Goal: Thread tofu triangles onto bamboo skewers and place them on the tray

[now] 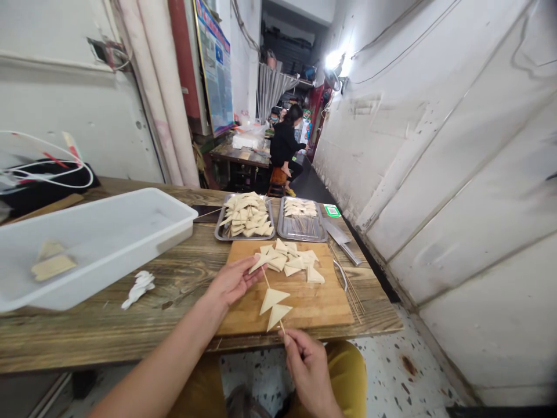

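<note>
Two pale cream, flat triangular pieces (274, 299) sit threaded on a thin, light wooden skewer (266, 278), between the person's two hands. From where I stand, the right hand (308, 366) is closed narrowly around the skewer's near end, thumb and fingers pinching it just below the lower piece. The left hand (235, 281), ahead and to the left of it, pinches another pale cream triangle (258, 264) between thumb and fingertips, right at the skewer's far end; I cannot tell how deep the tip goes into it.

Beneath the left hand's fingers lies a rectangular, light brown wooden cutting board (319, 313). Just beyond those fingers and to their right, a loose cluster of cream triangles (293, 266) is spread across it. Farther ahead of the left hand stands a shiny rectangular metal tray (223, 233) heaped with more; to its right, a second metal tray (287, 232) holds a row of loaded skewers (300, 207).

Ahead and right of the right hand are a broad-bladed metal cleaver (337, 233) and several bare brown sticks (353, 296). Left of the left hand lie a crumpled white tissue (139, 288) and, past it, a long translucent plastic tub (174, 217).
</note>
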Demonstrator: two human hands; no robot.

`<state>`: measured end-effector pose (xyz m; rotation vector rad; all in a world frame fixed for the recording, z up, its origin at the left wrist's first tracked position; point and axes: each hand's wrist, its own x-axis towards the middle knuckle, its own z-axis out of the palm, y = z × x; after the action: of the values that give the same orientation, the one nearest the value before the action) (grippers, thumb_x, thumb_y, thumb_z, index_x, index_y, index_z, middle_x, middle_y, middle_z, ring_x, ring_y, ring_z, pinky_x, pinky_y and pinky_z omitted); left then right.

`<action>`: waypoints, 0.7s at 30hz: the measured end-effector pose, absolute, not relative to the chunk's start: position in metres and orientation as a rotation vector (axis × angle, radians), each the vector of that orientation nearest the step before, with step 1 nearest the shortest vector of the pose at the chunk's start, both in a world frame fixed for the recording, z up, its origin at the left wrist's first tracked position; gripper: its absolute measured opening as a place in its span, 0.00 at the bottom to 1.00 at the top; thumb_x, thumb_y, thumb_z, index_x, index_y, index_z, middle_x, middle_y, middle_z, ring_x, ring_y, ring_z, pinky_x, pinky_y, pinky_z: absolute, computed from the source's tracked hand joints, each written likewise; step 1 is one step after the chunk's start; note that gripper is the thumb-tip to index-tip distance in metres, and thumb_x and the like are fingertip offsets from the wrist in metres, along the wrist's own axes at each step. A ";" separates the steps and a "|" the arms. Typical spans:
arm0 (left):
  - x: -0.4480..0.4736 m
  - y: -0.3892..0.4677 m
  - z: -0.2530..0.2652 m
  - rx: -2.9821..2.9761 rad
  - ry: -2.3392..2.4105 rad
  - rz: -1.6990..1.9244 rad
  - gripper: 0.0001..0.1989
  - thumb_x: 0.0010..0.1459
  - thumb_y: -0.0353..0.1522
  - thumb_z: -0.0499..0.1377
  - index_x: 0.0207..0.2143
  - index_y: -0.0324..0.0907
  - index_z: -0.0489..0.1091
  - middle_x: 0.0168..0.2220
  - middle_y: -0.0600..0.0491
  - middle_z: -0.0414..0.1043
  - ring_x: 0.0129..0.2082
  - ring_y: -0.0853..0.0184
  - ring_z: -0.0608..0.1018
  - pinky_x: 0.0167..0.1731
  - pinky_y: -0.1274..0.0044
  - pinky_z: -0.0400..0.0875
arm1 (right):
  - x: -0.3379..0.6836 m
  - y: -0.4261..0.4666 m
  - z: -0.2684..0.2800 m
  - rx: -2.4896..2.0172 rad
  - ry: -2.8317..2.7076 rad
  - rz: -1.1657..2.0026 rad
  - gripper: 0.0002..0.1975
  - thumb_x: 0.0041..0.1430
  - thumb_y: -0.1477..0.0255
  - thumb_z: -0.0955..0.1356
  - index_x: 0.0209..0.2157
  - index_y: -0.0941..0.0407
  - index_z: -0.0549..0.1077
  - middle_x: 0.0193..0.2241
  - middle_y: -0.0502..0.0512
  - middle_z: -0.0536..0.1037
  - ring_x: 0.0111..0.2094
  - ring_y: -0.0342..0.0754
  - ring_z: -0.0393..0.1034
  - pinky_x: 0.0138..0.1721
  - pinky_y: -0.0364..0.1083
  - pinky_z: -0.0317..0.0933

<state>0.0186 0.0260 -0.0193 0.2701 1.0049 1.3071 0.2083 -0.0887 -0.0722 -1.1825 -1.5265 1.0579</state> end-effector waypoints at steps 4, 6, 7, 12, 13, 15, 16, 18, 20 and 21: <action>0.020 0.025 -0.018 0.284 1.005 1.315 0.05 0.54 0.22 0.56 0.32 0.30 0.72 0.32 0.44 0.76 0.29 0.68 0.79 0.28 0.81 0.76 | 0.209 -0.087 -0.072 -1.183 -1.524 1.073 0.20 0.60 0.58 0.63 0.36 0.59 0.77 0.13 0.46 0.60 0.15 0.39 0.54 0.15 0.36 0.50; 0.020 0.024 -0.018 0.283 1.006 1.324 0.05 0.54 0.22 0.56 0.32 0.30 0.72 0.32 0.44 0.76 0.29 0.67 0.79 0.28 0.80 0.76 | 0.209 -0.087 -0.073 -1.183 -1.527 1.077 0.20 0.60 0.58 0.63 0.36 0.59 0.77 0.13 0.46 0.60 0.16 0.39 0.55 0.15 0.36 0.50; 0.020 0.024 -0.018 0.282 1.006 1.328 0.05 0.54 0.22 0.56 0.32 0.30 0.72 0.32 0.44 0.76 0.29 0.67 0.79 0.28 0.80 0.76 | 0.210 -0.087 -0.073 -1.183 -1.528 1.080 0.20 0.60 0.58 0.63 0.36 0.59 0.77 0.14 0.46 0.61 0.16 0.39 0.55 0.15 0.36 0.51; 0.020 0.024 -0.017 0.279 1.007 1.329 0.05 0.54 0.22 0.56 0.32 0.30 0.72 0.32 0.44 0.76 0.29 0.67 0.79 0.28 0.80 0.76 | 0.211 -0.088 -0.075 -1.169 -1.538 1.090 0.18 0.61 0.61 0.63 0.37 0.59 0.77 0.17 0.48 0.64 0.17 0.39 0.54 0.17 0.36 0.51; 0.020 0.024 -0.017 0.282 1.005 1.327 0.05 0.54 0.22 0.56 0.32 0.30 0.72 0.32 0.44 0.76 0.30 0.67 0.79 0.28 0.80 0.76 | 0.211 -0.088 -0.075 -1.165 -1.541 1.087 0.17 0.62 0.61 0.62 0.36 0.59 0.77 0.18 0.48 0.64 0.18 0.39 0.54 0.17 0.36 0.51; 0.020 0.023 -0.016 0.289 1.002 1.328 0.05 0.54 0.22 0.56 0.32 0.30 0.72 0.33 0.44 0.76 0.30 0.67 0.79 0.28 0.80 0.76 | 0.210 -0.088 -0.074 -1.156 -1.543 1.086 0.17 0.62 0.62 0.62 0.36 0.59 0.77 0.19 0.49 0.65 0.18 0.39 0.54 0.18 0.36 0.51; 0.020 0.023 -0.016 0.293 1.003 1.329 0.05 0.54 0.22 0.56 0.32 0.30 0.72 0.33 0.44 0.76 0.30 0.67 0.79 0.28 0.81 0.76 | 0.210 -0.088 -0.073 -1.154 -1.541 1.088 0.17 0.62 0.62 0.62 0.36 0.60 0.77 0.19 0.49 0.65 0.18 0.38 0.54 0.18 0.36 0.51; 0.020 0.022 -0.015 0.301 1.008 1.331 0.05 0.54 0.22 0.56 0.32 0.30 0.72 0.33 0.44 0.76 0.29 0.68 0.79 0.28 0.81 0.76 | 0.210 -0.088 -0.072 -1.154 -1.534 1.101 0.17 0.62 0.62 0.63 0.36 0.60 0.76 0.18 0.48 0.64 0.18 0.38 0.52 0.17 0.36 0.50; 0.020 0.021 -0.015 0.315 1.013 1.333 0.06 0.54 0.22 0.56 0.32 0.30 0.72 0.33 0.44 0.76 0.29 0.68 0.79 0.28 0.81 0.76 | 0.210 -0.088 -0.072 -1.159 -1.530 1.111 0.17 0.61 0.62 0.63 0.36 0.60 0.76 0.17 0.48 0.63 0.17 0.38 0.52 0.16 0.36 0.49; 0.020 0.021 -0.015 0.326 1.015 1.336 0.06 0.54 0.22 0.56 0.32 0.31 0.72 0.33 0.43 0.76 0.30 0.68 0.79 0.28 0.81 0.76 | 0.210 -0.089 -0.072 -1.163 -1.530 1.116 0.17 0.61 0.62 0.62 0.36 0.60 0.76 0.17 0.47 0.62 0.17 0.38 0.51 0.16 0.36 0.48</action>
<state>0.0199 0.0208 -0.0152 0.3260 1.0150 1.3361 0.2100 -0.0886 -0.0719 -1.1625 -1.5298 1.1156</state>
